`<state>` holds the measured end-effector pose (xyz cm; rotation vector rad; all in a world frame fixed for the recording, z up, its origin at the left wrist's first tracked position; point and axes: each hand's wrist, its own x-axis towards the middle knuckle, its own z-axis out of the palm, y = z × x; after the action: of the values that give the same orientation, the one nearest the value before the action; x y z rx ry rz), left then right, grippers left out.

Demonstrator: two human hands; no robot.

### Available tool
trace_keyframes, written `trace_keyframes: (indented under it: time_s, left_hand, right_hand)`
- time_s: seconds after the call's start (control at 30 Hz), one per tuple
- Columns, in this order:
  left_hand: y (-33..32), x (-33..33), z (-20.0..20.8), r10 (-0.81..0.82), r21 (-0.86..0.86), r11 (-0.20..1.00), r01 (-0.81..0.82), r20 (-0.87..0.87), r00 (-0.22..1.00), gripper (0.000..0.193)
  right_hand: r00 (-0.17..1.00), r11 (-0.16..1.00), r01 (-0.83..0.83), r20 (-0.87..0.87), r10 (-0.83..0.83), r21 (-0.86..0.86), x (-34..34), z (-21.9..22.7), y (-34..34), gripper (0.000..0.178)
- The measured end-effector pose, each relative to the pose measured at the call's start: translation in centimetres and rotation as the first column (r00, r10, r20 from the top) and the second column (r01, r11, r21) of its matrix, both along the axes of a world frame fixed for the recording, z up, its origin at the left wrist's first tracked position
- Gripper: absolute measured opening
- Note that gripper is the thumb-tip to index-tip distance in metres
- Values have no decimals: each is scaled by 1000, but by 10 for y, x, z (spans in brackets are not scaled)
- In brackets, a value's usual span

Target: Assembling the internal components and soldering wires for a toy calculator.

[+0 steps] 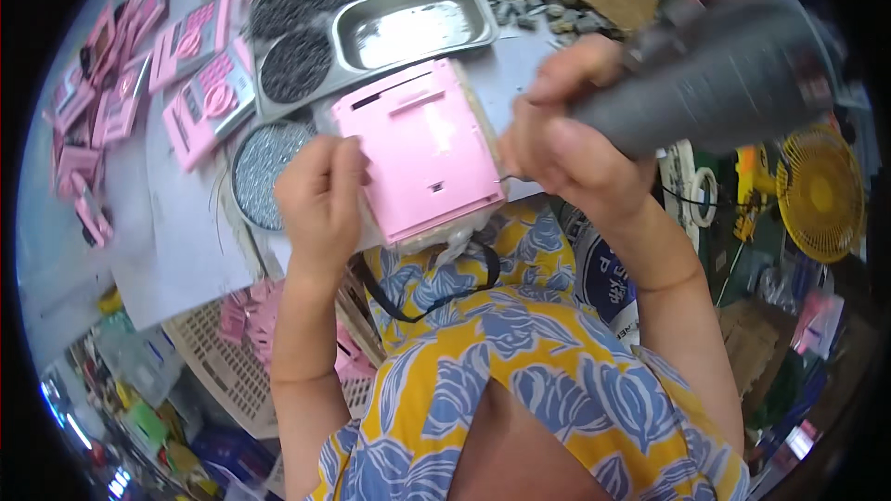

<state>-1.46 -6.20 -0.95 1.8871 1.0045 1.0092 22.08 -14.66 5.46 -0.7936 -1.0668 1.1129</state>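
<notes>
Pink casing (422, 158) lies between left fingers (348, 167) curled at its edge, any hold unclear, and right fingers (577, 63) wrapped around a dark power tool (710, 83); fastening seems in hand, next wanting steady alignment.

Beyond the right hand (594, 144)'s fingers, the dark grey cylindrical power tool (715, 83) is blurred, its front end hidden among them. The left hand (325, 186)'s fingertips are hidden at the pink plastic casing (422, 148); just beside those fingers, the round dish (235, 174) is partly covered, its silvery pieces too small to identify
</notes>
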Motion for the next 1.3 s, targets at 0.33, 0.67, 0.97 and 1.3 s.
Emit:
trace_keyframes:
  time_s: [0.33,0.67,0.97,1.3]
  left_hand:
    - [-31,34,-9,-355,24,930,366,-190,915,21]
    - [-32,28,-15,-369,134,912,387,-137,919,16]
    - [-49,35,-18,-329,242,908,343,-95,939,16]
    - [-48,41,-17,-259,253,931,264,-55,964,17]
  right_hand:
    - [949,996,-63,306,80,-65,3,-29,-25,26]
    - [832,992,-91,541,123,-86,2,-22,-28,23]
    - [995,996,-86,-53,87,29,-21,4,-8,33]
    - [991,985,-130,-14,133,112,-10,7,5,28]
